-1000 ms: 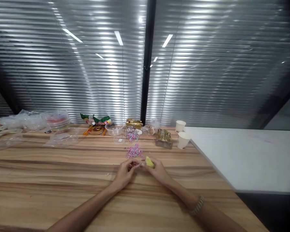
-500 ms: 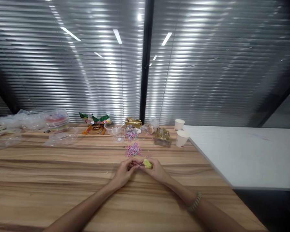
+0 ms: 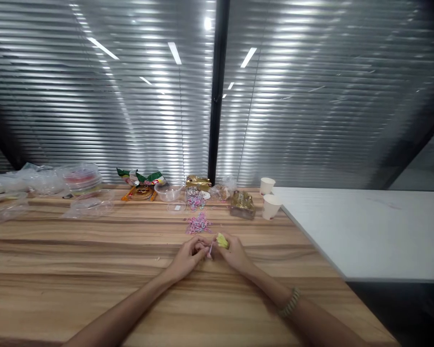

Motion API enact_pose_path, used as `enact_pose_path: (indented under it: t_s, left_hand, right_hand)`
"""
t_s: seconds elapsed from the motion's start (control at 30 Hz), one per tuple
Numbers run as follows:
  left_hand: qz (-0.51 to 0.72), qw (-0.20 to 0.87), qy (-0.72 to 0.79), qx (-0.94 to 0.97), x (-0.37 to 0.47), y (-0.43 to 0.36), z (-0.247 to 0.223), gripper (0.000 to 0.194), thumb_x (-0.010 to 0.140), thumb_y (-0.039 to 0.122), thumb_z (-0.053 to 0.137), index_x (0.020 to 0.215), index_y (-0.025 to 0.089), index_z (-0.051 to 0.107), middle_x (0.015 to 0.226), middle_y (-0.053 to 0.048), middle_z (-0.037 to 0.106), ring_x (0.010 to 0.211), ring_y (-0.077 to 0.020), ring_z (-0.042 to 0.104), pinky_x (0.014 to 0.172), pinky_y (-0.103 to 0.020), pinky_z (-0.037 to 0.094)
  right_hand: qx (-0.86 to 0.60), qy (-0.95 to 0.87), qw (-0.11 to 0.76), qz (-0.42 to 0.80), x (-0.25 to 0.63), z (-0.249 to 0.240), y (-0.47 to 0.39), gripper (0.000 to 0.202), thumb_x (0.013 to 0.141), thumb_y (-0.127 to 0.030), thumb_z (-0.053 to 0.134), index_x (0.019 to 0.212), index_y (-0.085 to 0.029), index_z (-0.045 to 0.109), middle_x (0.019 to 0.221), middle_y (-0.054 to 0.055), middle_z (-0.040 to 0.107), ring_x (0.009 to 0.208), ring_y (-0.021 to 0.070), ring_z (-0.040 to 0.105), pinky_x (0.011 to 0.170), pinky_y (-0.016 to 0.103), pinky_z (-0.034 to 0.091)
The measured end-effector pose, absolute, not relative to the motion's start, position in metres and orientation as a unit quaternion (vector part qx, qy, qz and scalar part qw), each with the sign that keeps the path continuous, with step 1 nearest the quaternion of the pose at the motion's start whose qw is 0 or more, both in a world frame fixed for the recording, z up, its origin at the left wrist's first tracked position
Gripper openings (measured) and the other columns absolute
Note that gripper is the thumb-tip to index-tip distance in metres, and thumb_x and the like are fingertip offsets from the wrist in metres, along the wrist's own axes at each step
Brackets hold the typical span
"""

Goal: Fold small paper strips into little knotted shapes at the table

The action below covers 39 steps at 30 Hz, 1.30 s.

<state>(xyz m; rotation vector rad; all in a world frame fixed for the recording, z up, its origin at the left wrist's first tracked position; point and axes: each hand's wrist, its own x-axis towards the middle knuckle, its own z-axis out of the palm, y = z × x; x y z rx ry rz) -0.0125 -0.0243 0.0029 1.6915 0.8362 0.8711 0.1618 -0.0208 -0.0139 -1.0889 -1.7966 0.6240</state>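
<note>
My left hand (image 3: 187,255) is closed in a pinch over the table, at a small pale pink-and-lilac piece (image 3: 210,250) whose exact kind is too small to tell. A yellow, soft-looking lump (image 3: 222,240) is tucked in my right hand (image 3: 236,254), between thumb and fingers. My right fingertips sit just beside the pink piece; whether they touch it is unclear. Just beyond both hands lies a loose pile of small pink, lilac and pale blue links (image 3: 198,223). More of these links spill from a clear container (image 3: 195,198) behind it.
Farther back stand a clear plastic bowl (image 3: 169,193), a round clear lid (image 3: 176,207), a green snack bag (image 3: 141,177) and a gold-wrapped package (image 3: 242,205). Two paper cups (image 3: 271,207) are at the right, near a white table (image 3: 369,231). Stacked plastic containers (image 3: 81,179) stand left.
My hands have drawn slightly apart, and the pink-and-lilac piece shows more between them. The yellow lump has tilted upward in my right hand. The view has shifted slightly.
</note>
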Motion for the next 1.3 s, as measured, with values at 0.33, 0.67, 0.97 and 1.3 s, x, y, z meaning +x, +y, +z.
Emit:
enact_pose_path:
  t_s: [0.33, 0.67, 0.97, 1.3]
  left_hand:
    - [0.294, 0.481, 0.35, 0.748, -0.016, -0.021, -0.004, 0.019, 0.073, 0.024, 0.053, 0.081, 0.013, 0.066, 0.062, -0.001, 0.062, 0.053, -0.0099, 0.049, 0.05, -0.018, 0.035]
    - [0.346, 0.364, 0.378, 0.778, -0.016, -0.028, 0.004, 0.03, 0.08, 0.038, 0.049, 0.08, 0.017, 0.071, 0.06, -0.002, 0.061, 0.058, -0.0147, 0.051, 0.055, -0.021, 0.036]
    - [0.404, 0.361, 0.412, 0.732, -0.018, -0.029, -0.003, 0.031, 0.081, 0.036, 0.046, 0.078, 0.014, 0.069, 0.055, -0.002, 0.06, 0.053, -0.0139, 0.051, 0.054, -0.021, 0.039]
    - [0.487, 0.39, 0.458, 0.634, -0.015, -0.03, -0.008, 0.028, 0.068, 0.033, 0.062, 0.091, 0.016, 0.068, 0.084, -0.007, 0.068, 0.058, -0.0165, 0.057, 0.055, -0.026, 0.046]
  right_hand:
    - [-0.405, -0.739, 0.456, 0.287, 0.16, -0.011, -0.024, 0.015, 0.078, -0.026, 0.05, 0.073, -0.015, 0.058, 0.069, 0.002, 0.059, 0.064, 0.016, 0.053, 0.061, 0.024, 0.04]
    - [-0.419, -0.681, 0.476, 0.367, 0.161, -0.017, -0.018, 0.033, 0.074, -0.033, 0.061, 0.099, -0.015, 0.049, 0.081, 0.001, 0.054, 0.068, 0.0134, 0.048, 0.062, 0.022, 0.04]
    - [-0.427, -0.674, 0.473, 0.374, 0.161, -0.016, -0.019, 0.031, 0.076, -0.038, 0.058, 0.094, -0.016, 0.046, 0.077, 0.0, 0.048, 0.068, 0.0131, 0.045, 0.06, 0.022, 0.04]
    - [-0.331, -0.623, 0.483, 0.518, 0.146, -0.013, -0.03, 0.044, 0.081, -0.06, 0.039, 0.072, -0.017, 0.043, 0.06, -0.002, 0.045, 0.048, 0.0095, 0.041, 0.048, 0.021, 0.036]
